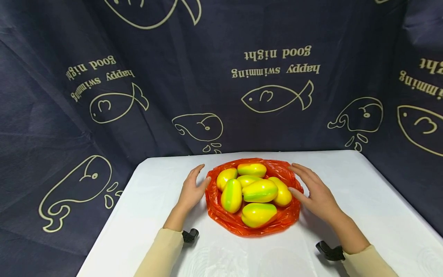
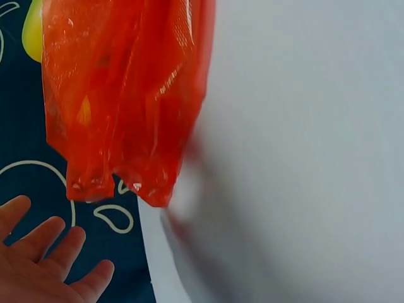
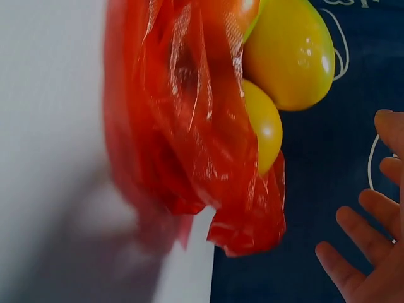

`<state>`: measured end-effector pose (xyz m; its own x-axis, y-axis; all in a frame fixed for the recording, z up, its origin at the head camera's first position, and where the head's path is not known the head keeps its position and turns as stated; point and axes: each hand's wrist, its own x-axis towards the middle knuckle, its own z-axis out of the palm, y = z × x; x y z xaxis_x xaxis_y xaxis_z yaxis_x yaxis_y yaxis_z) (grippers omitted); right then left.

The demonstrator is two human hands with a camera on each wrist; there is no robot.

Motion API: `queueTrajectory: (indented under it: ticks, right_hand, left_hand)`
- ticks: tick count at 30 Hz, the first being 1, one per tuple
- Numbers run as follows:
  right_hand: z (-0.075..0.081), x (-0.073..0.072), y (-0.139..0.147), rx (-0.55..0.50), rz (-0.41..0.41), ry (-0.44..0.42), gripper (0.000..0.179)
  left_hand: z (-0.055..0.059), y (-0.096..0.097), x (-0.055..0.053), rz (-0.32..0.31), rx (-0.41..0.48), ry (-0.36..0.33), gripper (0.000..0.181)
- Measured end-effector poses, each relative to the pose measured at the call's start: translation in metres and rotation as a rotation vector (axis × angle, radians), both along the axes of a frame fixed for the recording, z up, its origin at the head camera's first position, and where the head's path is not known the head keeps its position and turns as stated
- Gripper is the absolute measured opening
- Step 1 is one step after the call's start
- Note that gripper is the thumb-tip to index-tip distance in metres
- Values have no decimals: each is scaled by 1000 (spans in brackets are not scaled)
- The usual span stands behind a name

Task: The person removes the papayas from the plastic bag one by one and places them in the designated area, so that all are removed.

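Note:
A red plastic bag [image 1: 221,218], its rim spread wide, stands on the white table with several glossy yellow-green fruits [image 1: 260,191] inside, mango-like in shape. My left hand [image 1: 192,191] is at the bag's left side, fingers extended and thumb apart. On the opposite side my right hand [image 1: 316,194] has its fingers loosely extended; its fingertips overlap the bag's rim in the head view. Both wrist views show a gap between the fingers and the crumpled red bag [image 2: 126,95]. Yellow fruit [image 3: 287,57] rises above the bag's edge in the right wrist view. Neither hand holds anything.
The white table [image 1: 138,231] ends at a far edge just beyond the bag. Dark blue cloth [image 1: 214,50] printed with fish, whales and lettering hangs behind and along the sides. A small black device [image 1: 328,251] sits on each wrist.

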<state>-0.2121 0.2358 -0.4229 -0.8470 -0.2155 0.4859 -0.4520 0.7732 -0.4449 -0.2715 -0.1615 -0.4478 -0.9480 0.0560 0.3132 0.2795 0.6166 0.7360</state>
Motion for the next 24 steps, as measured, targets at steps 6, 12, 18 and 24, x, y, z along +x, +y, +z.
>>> queueTrajectory:
  ticks: [6, 12, 18, 24]
  right_hand:
    - [-2, -1, -8, -24, 30, -54, 69]
    - [-2, -2, -15, -45, 62, -98, 72]
    - [-2, -3, -23, -80, 108, -131, 72]
    - [-4, -5, -30, -116, 163, -171, 72]
  left_hand:
    - [-2, 7, -2, 14, 103, -56, 55]
    - [-6, 13, -6, 17, 182, -98, 53]
    - [-9, 18, -6, 24, 279, -105, 51]
    - [-14, 23, -8, 14, 402, -137, 49]
